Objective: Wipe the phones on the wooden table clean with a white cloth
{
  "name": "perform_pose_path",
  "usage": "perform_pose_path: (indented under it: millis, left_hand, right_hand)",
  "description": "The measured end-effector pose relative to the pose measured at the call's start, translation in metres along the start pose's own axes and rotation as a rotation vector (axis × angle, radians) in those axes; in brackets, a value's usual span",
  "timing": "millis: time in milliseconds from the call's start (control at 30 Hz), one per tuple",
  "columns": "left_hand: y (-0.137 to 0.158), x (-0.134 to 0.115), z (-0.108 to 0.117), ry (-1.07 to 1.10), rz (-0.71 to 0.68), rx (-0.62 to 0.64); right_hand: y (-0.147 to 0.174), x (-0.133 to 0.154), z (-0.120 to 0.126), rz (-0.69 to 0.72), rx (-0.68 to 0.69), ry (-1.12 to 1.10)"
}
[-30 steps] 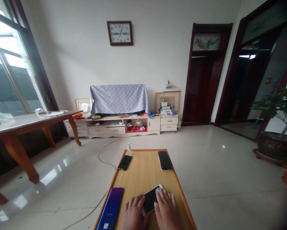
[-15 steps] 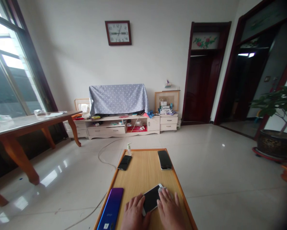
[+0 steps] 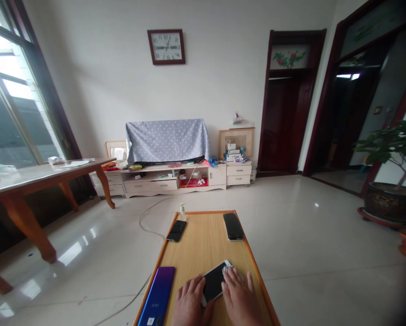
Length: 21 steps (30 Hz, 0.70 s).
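Observation:
A white-framed smartphone (image 3: 215,282) with a dark screen lies slanted on the small wooden table (image 3: 203,246). Its left end is gripped by my left hand (image 3: 192,300), fingers along the edge and thumb at the lower side. Over the phone's right end lies my right hand (image 3: 241,296), pressing a small whitish wad of cloth or tissue (image 3: 227,269) under its fingertips. Most of the wad is hidden beneath the fingers. Left of my hands, a blue-purple phone (image 3: 158,294) rests back side up.
Two dark phones lie farther up the table, one at the left edge (image 3: 176,231) and one at the right (image 3: 233,226). A clear pump bottle (image 3: 183,212) stands at the far left corner. A cable (image 3: 140,222) runs over the floor. A larger table (image 3: 53,174) stands left.
My right hand and the wad have shifted very slightly to the left over the phone. My left hand and the phone stay nearly in place.

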State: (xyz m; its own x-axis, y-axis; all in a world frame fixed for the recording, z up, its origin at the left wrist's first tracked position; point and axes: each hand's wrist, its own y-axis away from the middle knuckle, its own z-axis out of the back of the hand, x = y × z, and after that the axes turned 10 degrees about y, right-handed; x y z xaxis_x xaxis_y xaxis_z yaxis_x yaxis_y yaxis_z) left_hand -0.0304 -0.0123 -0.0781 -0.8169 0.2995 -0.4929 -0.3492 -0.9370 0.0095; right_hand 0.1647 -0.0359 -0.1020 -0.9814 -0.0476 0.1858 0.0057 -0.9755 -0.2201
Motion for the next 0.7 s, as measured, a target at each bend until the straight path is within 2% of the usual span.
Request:
perform_pose_path:
  millis: [233, 367, 533, 700]
  left_hand:
    - [-0.001, -0.003, 0.002, -0.003, 0.011, 0.006]
    - [0.000, -0.002, 0.001, -0.004, -0.002, 0.001]
    - [0.001, -0.002, 0.002, -0.002, 0.008, 0.003]
    - [0.001, -0.001, 0.001, 0.024, -0.002, -0.011]
  right_hand:
    - [0.008, 0.027, -0.023, 0.073, 0.045, -0.070]
    - [0.005, 0.018, -0.015, 0.072, 0.022, -0.072]
    - [-0.007, -0.003, -0.003, -0.043, -0.018, -0.010]
    - [0.000, 0.018, -0.015, 0.008, 0.009, -0.020]
